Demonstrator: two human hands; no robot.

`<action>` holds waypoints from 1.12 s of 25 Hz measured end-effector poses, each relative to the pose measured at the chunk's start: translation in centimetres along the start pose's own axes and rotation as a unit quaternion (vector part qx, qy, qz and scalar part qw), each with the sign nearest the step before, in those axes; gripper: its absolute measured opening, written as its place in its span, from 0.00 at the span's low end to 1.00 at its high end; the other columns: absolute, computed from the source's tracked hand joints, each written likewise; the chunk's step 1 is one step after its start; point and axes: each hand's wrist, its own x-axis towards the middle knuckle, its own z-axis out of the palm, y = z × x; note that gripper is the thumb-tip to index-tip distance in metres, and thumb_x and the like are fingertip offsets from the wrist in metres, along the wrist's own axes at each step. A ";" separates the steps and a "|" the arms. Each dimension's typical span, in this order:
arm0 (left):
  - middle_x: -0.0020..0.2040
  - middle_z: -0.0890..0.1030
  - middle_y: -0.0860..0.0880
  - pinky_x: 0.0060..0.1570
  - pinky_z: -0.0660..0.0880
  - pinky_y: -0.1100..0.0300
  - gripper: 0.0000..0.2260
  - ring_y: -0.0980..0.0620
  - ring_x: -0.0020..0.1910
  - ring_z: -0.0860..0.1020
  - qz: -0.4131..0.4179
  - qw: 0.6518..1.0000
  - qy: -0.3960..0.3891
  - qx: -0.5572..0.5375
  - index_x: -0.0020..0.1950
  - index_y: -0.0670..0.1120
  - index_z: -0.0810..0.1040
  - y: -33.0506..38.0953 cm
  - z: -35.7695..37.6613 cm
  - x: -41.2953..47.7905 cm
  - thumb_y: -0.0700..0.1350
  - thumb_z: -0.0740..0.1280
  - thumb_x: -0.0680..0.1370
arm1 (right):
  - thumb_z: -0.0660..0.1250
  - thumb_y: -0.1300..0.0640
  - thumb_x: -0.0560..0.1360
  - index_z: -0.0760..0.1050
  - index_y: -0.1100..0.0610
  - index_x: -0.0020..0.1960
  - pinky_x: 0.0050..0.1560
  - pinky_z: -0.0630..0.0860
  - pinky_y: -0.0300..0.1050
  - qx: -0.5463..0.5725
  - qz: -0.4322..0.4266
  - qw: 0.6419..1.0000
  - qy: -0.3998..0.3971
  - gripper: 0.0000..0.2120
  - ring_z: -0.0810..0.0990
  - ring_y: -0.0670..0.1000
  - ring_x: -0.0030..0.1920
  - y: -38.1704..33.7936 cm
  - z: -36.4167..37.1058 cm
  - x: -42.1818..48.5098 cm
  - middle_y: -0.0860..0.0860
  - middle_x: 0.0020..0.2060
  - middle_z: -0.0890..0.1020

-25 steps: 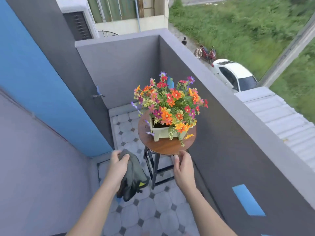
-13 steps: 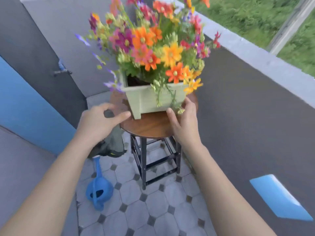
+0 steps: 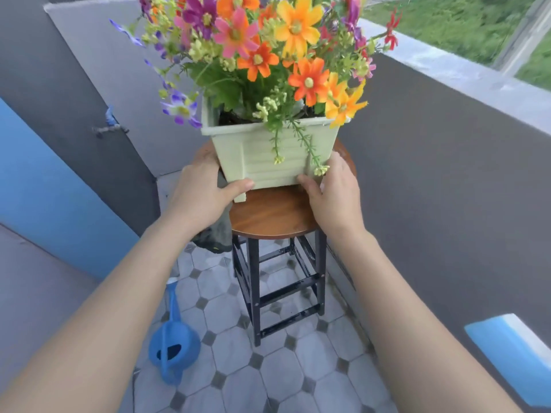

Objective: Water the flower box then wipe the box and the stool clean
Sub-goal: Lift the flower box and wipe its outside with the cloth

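A pale green flower box (image 3: 262, 156) full of orange, pink, yellow and purple flowers stands on the round wooden seat of a black-legged stool (image 3: 274, 214). My left hand (image 3: 199, 195) grips the box's lower left corner, thumb on its front face. My right hand (image 3: 335, 195) grips the lower right corner. A dark grey cloth (image 3: 213, 241) hangs below my left hand, pinched between the palm and the box. A blue watering can (image 3: 176, 350) sits on the tiled floor to the left of the stool.
This is a narrow balcony with a grey parapet wall (image 3: 447, 150) close on the right and a grey and blue wall on the left. A tap (image 3: 108, 126) sticks out of the left wall. Octagonal floor tiles (image 3: 286, 374) run underneath.
The view has closed in on the box. Both hands moved from the stool's edge onto the box's lower corners, and the cloth went with my left hand.
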 end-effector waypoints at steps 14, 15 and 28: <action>0.51 0.76 0.66 0.41 0.65 0.82 0.14 0.75 0.44 0.73 0.066 0.986 0.033 -0.152 0.60 0.53 0.76 16.2 -29.4 2.8 0.51 0.67 0.75 | 0.63 0.43 0.73 0.64 0.38 0.49 0.49 0.77 0.51 0.223 0.000 0.973 -0.064 0.08 0.77 0.52 0.54 -25.1 -19.7 9.6 0.42 0.50 0.75; 0.49 0.77 0.68 0.41 0.65 0.82 0.13 0.77 0.44 0.73 0.074 0.983 0.040 -0.163 0.59 0.53 0.77 17.3 -31.7 2.9 0.51 0.67 0.75 | 0.64 0.41 0.72 0.64 0.39 0.51 0.51 0.78 0.57 0.286 0.017 0.956 -0.070 0.11 0.78 0.53 0.55 -27.5 -21.0 10.1 0.44 0.52 0.77; 0.56 0.80 0.58 0.57 0.73 0.59 0.22 0.58 0.55 0.77 0.121 0.983 0.010 -0.138 0.56 0.58 0.76 18.5 -44.3 0.1 0.68 0.67 0.67 | 0.65 0.31 0.65 0.72 0.37 0.57 0.58 0.76 0.59 0.435 0.037 0.900 0.013 0.23 0.79 0.49 0.57 -40.7 -24.2 8.5 0.43 0.55 0.82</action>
